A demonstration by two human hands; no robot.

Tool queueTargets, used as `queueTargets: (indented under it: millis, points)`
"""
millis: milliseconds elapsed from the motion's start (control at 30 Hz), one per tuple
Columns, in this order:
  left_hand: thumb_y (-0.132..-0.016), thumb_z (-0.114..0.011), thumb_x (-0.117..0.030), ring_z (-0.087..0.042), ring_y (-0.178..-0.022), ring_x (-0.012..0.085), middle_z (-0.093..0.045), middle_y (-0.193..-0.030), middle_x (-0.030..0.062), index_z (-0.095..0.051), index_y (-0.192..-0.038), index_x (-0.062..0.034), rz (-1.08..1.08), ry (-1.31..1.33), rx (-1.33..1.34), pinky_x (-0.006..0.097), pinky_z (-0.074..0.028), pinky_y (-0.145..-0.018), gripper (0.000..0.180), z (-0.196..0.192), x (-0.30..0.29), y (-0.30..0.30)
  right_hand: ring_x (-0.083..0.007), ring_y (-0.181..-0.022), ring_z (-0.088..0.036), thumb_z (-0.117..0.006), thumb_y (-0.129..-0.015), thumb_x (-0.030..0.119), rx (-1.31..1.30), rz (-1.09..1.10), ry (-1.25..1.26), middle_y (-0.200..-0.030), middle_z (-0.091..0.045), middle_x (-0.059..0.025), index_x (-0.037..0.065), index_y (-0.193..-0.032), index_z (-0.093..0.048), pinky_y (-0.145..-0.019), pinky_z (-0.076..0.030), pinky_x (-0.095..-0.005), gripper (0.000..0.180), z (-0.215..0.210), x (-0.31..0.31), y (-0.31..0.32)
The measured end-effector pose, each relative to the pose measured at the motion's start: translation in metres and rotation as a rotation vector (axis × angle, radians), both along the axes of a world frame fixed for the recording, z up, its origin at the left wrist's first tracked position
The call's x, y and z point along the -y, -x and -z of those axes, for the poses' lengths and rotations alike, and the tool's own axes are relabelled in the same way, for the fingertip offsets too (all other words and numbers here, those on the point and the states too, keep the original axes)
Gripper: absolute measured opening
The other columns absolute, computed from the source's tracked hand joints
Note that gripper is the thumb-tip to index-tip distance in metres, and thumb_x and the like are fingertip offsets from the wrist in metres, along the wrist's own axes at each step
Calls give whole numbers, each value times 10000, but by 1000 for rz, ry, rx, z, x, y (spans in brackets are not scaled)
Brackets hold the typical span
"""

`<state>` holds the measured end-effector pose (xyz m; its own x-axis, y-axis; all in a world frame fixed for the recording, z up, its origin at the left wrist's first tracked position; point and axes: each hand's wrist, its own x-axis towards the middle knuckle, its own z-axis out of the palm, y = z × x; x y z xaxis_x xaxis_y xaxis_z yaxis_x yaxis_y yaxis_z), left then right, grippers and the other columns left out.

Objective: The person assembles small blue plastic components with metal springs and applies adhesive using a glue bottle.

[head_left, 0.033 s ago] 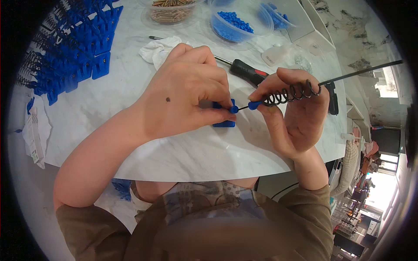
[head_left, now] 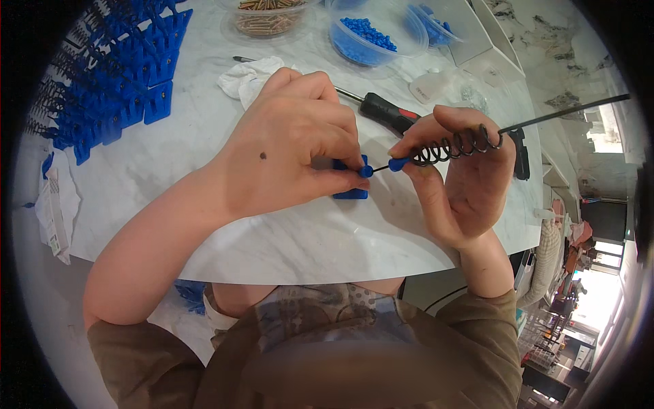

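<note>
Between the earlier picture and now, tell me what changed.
Nothing visibly changed. The left hand keeps its grip on the small blue plastic piece, and the right hand keeps holding the black coiled wire spring with a blue tip against it.

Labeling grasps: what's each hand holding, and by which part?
Left hand: small blue plastic piece, pinched at its right end. Right hand: black coiled spring, fingers around the coil.
</note>
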<state>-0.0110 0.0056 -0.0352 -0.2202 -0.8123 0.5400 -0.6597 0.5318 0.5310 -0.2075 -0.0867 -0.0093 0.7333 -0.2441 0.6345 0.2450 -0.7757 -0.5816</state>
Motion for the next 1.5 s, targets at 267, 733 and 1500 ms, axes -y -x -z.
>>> queueTargets:
  millis: [267, 733, 1500]
  points:
    - [-559, -808, -181, -501, -784, 171, -623, -750, -55, -698, -725, -133, -4, 30, -6, 335, -330, -760, 205, 2, 0, -1, -203, -937, -631, -625, -788, -130, -75, 13, 35, -1204, -532, -218, -13, -1203, -355, -840, -528, -344, 508, -2, 3, 2]
    - [-557, -804, -191, -497, -795, 160, -613, -742, -62, -702, -698, -120, -14, 17, -9, 327, -333, -764, 188, 1, 1, 0, -225, -869, -626, -586, -786, -133, -65, -26, 27, -1046, -565, -200, -18, -1228, -348, -780, -511, -329, 516, -3, 1, 0]
    - [-555, -808, -176, -497, -790, 163, -619, -745, -59, -709, -717, -120, -12, 18, -2, 330, -325, -754, 197, 1, 0, 0, -232, -806, -620, -571, -794, -126, 6, 23, 18, -924, -573, -174, -36, -1255, -344, -717, -502, -325, 521, -2, -2, -1]
